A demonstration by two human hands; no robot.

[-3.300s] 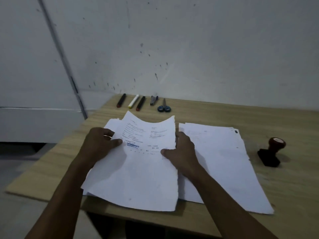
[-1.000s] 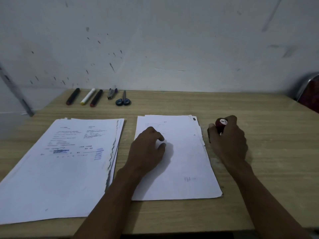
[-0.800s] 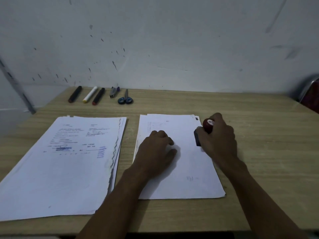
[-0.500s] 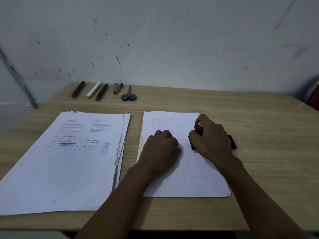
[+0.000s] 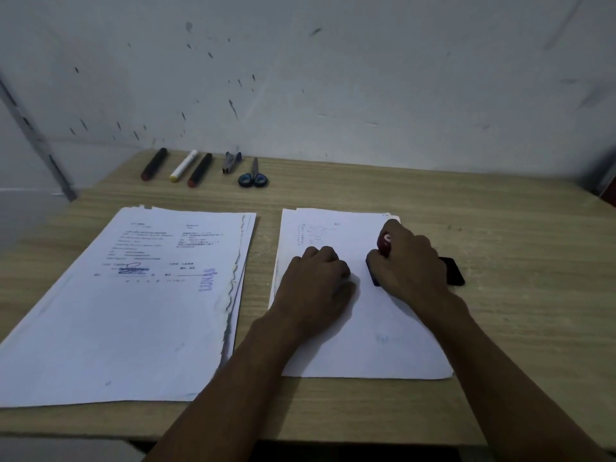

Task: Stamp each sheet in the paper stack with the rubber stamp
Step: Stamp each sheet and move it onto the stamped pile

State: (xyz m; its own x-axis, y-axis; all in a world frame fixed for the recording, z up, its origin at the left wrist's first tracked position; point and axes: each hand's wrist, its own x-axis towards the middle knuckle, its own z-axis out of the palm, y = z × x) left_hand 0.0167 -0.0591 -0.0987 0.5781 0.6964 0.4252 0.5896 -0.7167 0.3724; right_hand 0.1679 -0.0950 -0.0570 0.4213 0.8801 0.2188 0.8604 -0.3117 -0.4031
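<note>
On the left of the wooden surface [image 5: 500,328] lies a pile of printed sheets [image 5: 133,311]. The top sheet has lines of small print that are too tiny to read, a blue scribble and blue mark in the middle, and a blue stamp mark [image 5: 207,280] near its right edge that runs sideways and looks like "LUNAS". The right edge of this pile is ragged. At the back of the surface, by the wall, three markers lie in a row: a black one with a red end [image 5: 154,164], a white one with a yellow end [image 5: 183,166], and another black one with a red end [image 5: 200,170]. Next to them are a small stapler [image 5: 231,162] and scissors with blue handles [image 5: 253,176]. To the right of the pile is the paper stack [image 5: 366,345], with faint small print near its top that cannot be read. The left hand [image 5: 315,288] rests on the middle of this stack with its fingers curled under, holding nothing. Just right of it, the right hand [image 5: 410,266] is wrapped around the rubber stamp [image 5: 384,243], and its grip pinches the red knob while the dark base sits down on the top sheet. A flat black ink pad [image 5: 451,271] peeks out from behind the right hand, at the right edge of the stack.
</note>
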